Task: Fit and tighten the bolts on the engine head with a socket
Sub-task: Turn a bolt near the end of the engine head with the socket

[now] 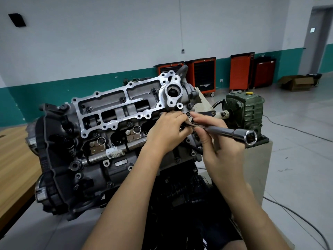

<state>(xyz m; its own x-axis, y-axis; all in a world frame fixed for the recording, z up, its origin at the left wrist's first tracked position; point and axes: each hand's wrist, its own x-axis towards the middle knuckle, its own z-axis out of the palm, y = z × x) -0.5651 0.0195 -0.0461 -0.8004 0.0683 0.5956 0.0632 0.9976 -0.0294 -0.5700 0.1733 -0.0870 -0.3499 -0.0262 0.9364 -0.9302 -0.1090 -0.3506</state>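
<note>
**Both Hands Met at the Head's Right End**

The cylinder head sat tilted toward the viewer, with several bolts already seated. The barcode sticker on the rail below was too blurred to read. The left hand curled its fingers over the thin front end of the socket wrench, probably to steady it just below a seated bolt. The right hand pinched the wrench's shaft between thumb and fingers, and the tool's open hex end faced the camera. A green gearbox stood behind.
</note>
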